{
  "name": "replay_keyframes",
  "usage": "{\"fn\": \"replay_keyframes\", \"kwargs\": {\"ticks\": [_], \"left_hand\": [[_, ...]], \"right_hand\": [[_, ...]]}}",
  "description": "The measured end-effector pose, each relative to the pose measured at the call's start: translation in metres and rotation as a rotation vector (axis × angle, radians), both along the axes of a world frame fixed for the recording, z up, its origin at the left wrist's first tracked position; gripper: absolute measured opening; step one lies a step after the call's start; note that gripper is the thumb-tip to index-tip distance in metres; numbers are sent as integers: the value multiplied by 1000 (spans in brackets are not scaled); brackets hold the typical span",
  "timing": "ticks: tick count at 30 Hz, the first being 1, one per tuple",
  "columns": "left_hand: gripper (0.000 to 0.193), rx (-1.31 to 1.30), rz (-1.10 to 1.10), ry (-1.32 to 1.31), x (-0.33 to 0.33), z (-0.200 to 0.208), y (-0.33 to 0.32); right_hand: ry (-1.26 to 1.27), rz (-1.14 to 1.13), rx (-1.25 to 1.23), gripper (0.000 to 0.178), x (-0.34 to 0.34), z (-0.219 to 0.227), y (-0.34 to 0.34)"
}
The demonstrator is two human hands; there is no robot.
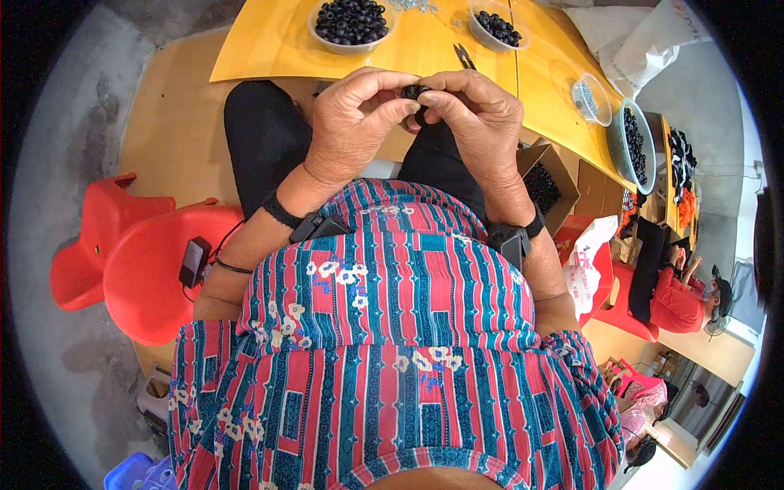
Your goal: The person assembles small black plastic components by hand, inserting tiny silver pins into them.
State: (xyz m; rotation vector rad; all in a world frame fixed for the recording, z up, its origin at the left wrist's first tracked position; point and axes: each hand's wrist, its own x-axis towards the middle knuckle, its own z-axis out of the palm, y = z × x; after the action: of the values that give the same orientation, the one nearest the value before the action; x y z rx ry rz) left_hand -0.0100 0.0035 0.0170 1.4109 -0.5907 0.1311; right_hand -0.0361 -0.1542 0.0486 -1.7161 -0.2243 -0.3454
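Note:
Between the fingertips of both hands, just off the near edge of the yellow table (269, 41), is a small black ring-shaped part (414, 92). My left hand (353, 121) pinches it from the left with thumb and forefinger. From the other side my right hand (478, 118) closes thumb and forefinger on the same part. The fingers cover most of it, so its exact kind is unclear. Beyond my hands stand a clear bowl (347, 47) of black ring-shaped pieces and a second bowl (498, 42) of similar pieces.
Black snips (464, 56) lie on the table. A small tub (590, 100) and a larger basin (641, 155) stand at the right, above a cardboard box (563, 184) of black parts. A red chair (163, 278) is at my left. Another person (682, 302) sits far right.

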Motion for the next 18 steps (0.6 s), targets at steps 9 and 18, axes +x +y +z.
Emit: {"fn": "replay_keyframes", "kwargs": {"ticks": [9, 18], "left_hand": [[26, -38, -52, 117, -1, 3, 1], [21, -34, 9, 59, -1, -3, -3]], "right_hand": [[-45, 9, -26, 9, 2, -3, 0], [105, 55, 162, 11, 3, -6, 0]]}}
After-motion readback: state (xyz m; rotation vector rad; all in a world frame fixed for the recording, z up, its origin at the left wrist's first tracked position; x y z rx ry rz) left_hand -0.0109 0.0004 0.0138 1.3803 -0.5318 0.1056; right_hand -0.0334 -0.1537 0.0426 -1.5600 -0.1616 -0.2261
